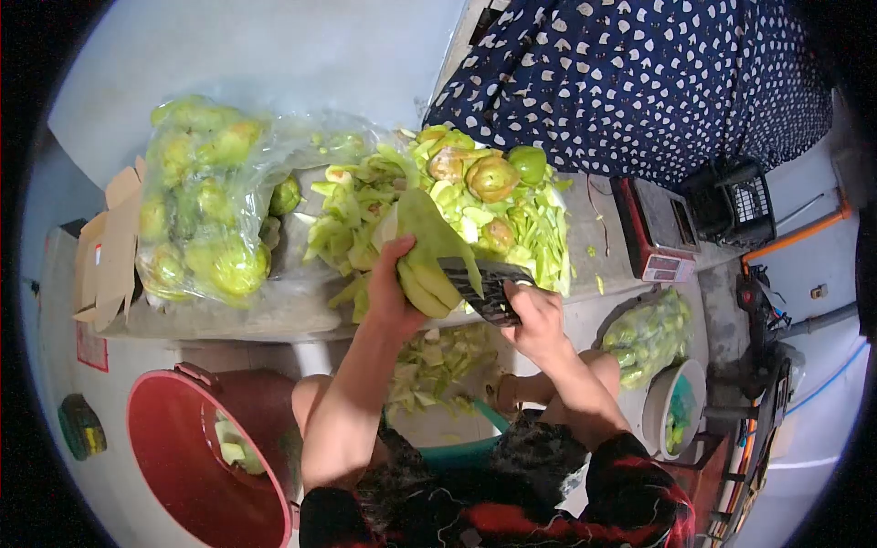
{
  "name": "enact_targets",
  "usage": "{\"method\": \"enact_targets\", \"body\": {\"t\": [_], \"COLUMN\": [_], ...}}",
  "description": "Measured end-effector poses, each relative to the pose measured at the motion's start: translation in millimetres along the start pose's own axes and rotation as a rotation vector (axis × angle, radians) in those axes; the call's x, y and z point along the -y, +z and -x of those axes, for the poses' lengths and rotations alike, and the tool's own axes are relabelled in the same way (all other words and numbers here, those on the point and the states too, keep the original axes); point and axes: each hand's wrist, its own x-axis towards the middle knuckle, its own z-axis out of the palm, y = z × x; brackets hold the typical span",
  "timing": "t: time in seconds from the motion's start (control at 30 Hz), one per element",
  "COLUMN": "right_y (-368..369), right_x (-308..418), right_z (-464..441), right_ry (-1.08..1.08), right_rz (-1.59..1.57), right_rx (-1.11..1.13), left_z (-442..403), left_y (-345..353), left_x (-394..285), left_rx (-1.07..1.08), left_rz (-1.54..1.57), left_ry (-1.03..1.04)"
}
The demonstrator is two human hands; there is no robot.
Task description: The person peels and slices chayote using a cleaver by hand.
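Observation:
My left hand (391, 288) is wrapped round a large pale green fruit (427, 279), whose exact kind I cannot tell. A wide strip of green peel (429, 224) stands up from it. In my right hand (537, 321) is a knife (489, 288) with a broad, dark patterned blade. The blade lies against the fruit's right side, partly behind the peel. Below and behind my hands, a heap of green peelings (530, 228) covers part of the low ledge. Whole fruits with brown patches (491, 178) sit on the heap, beside a smooth green one (527, 164).
A clear plastic bag of fruit (206, 210) stands left, near an open cardboard box (111, 242). A red scale (653, 228) sits right, by a black crate (731, 201). Below are a red tub (151, 457), a bagged pile of green fruit (650, 338) and a white bucket (656, 411).

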Motion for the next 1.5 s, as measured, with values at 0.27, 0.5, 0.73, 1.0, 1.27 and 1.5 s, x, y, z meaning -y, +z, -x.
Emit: {"method": "enact_targets", "body": {"t": [0.27,0.5,0.73,1.0,1.27,1.5], "right_y": [-5.2,8.5,-14.2,5.5,-0.1,2.8], "right_x": [2.0,-17.3,15.9,-8.7,5.3,-1.5], "right_z": [1.0,1.1,-4.2,13.8,4.8,11.9], "right_ry": [0.092,0.109,-0.104,0.018,0.060,0.209], "right_rz": [-0.068,0.027,-0.144,-0.014,-0.060,-0.041], "right_rx": [0.005,-0.005,-0.113,-0.049,-0.101,-0.059], "left_z": [7.1,7.6,0.8,1.6,12.4,22.5], "left_y": [5.5,1.6,-2.9,-0.5,-1.7,3.6], "left_x": [2.9,8.3,6.9,10.5,9.8,16.4], "left_rx": [0.022,0.129,0.158,0.120,0.144,0.170], "left_rz": [-0.017,-0.045,-0.009,-0.027,-0.012,-0.045], "left_ry": [-0.051,-0.141,-0.227,-0.106,-0.181,-0.160]}}
